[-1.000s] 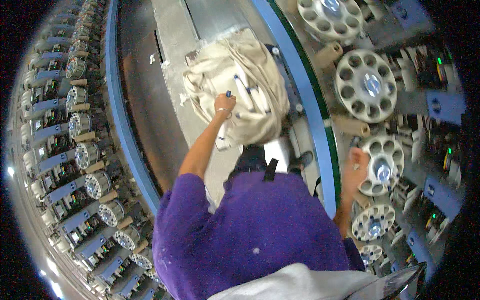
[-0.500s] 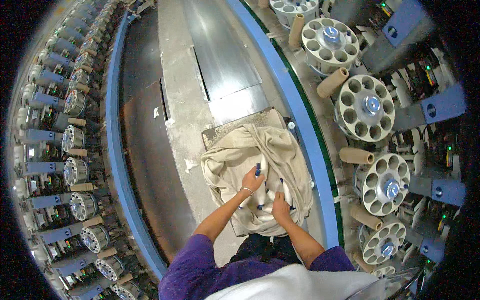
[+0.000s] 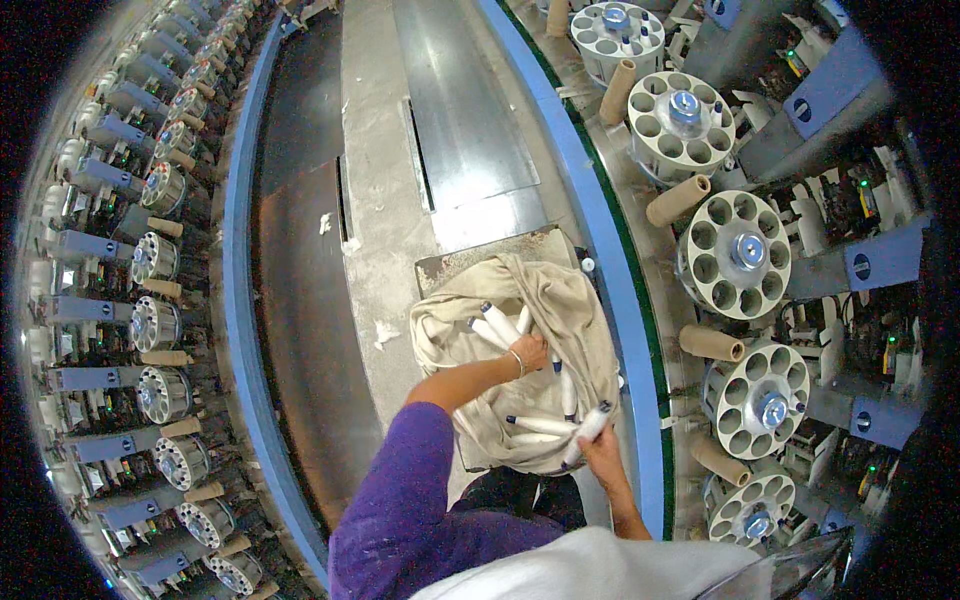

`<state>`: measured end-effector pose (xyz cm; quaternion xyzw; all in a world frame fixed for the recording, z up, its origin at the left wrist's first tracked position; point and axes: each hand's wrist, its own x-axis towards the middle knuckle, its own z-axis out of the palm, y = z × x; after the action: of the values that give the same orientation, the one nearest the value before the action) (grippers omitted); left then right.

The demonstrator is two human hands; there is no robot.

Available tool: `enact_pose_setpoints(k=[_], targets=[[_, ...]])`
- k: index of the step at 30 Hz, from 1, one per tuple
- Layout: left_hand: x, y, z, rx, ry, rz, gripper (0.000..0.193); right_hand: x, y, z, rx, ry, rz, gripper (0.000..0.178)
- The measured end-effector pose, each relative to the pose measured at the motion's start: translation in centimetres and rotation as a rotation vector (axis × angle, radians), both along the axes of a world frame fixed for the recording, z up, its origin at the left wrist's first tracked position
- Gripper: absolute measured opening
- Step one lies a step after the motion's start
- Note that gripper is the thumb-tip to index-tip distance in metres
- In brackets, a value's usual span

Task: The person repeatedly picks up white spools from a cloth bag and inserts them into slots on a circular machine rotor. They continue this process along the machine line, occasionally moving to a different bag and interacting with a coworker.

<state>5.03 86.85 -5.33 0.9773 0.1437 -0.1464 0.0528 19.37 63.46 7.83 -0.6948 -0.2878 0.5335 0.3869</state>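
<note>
- Since half a second ago my right hand (image 3: 606, 460) has moved from the middle of the pile to the near right corner of the bin, and it now has a slim white bobbin with dark blue ends (image 3: 588, 434) in its grip.
- My fingers are wrapped around that bobbin's side; it slants, its upper end toward the bin's right edge. For the work in hand, I judge this one as lifted clear of the rest.
- My left hand (image 3: 531, 352) has shifted too: a blue-tipped bobbin stood up from it before, and now it is bent low over the middle of the bin, well apart from the right.
- Several white bobbins with dark tips (image 3: 499, 324) fan out from beside my left hand toward the far left corner. I cannot tell whether its fingers are closed on any of them.
- More white bobbins (image 3: 538, 424) lie loose toward the bin's near edge, on the rumpled beige cloth lining (image 3: 575, 302), so I take the pile as far from used up.
- The bin's worn, speckled far rim (image 3: 443, 268) shows past the cloth.
- Along my right, beyond the long blue rail (image 3: 583, 182), stand round off-white magazines with ringed holes (image 3: 716, 255) and brown hollow cones (image 3: 708, 342).
</note>
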Motion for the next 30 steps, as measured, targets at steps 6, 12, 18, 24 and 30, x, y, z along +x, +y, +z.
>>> enact_pose_setpoints(k=[6, 12, 18, 24, 30], targets=[[-2.4, 3.3, -3.4, 0.021, 0.178, -0.228, 0.008, 2.0, -2.5, 2.4, -0.075, 0.427, -0.586, 0.057], [-2.2, 3.6, -1.0, 0.012, -0.073, -0.345, 0.010, 0.5, -4.6, 4.1, -0.083, 0.265, -0.523, 0.066], [4.5, 1.6, 13.0, -0.763, -0.069, 0.647, 0.029, 2.5, -3.9, 8.3, 0.132, 0.502, -0.616, 0.059], [8.9, -4.8, 25.4, -2.050, -0.369, 0.329, 0.033, 7.2, -3.5, 14.9, 0.141, 0.441, -0.173, 0.057], [12.4, -7.7, 29.2, -1.815, -0.466, 0.301, 0.034, 9.0, -12.8, 16.8, 0.009, 0.385, -0.083, 0.032]])
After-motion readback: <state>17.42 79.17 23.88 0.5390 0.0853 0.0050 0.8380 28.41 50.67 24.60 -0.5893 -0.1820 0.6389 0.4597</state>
